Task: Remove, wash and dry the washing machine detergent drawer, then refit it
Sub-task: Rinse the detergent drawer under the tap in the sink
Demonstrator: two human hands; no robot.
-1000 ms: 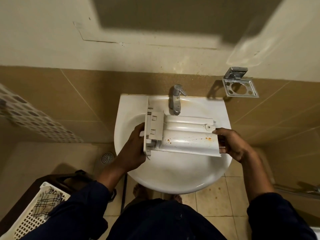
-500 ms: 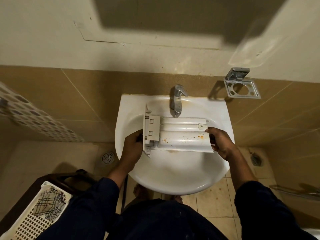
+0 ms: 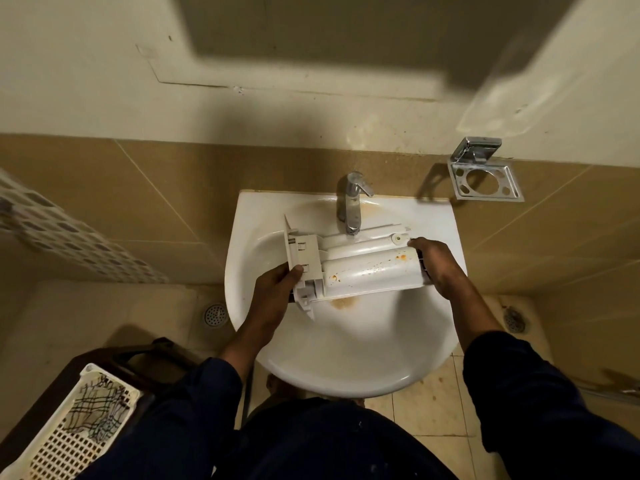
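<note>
Gripped with the left hand at the front-panel end of the detergent drawer, with the thumb on the panel's back face and the fingers curled underneath, mostly out of sight. Clasped at the opposite, rear end with the right hand, with the fingers wrapped over the end edge.

Held above the bowl of the sink, underside turned up; could not tell whether any part touched the porcelain. Lay crosswise, with the long axis left to right, the panel end to the left and the rear end to the right and a little further back. Overlapped the spout of the tap along the far edge, with little room there. Had open bowl on the near side. Reached nearly to the sink's right rim with the rear end, and stopped inside the left rim with the panel.

Showed white moulded plastic: smooth rounded channels along the length, and a flat panel block with square clip slots at the left. Carried orange-brown specks on the glossy surface, above a rusty stain in the bowl.

Further out: glossy white porcelain, chrome on the lever tap, tan wall tiles, a chrome holder on the wall to the right, a round floor drain to the left, and a white perforated basket at the lower left.
</note>
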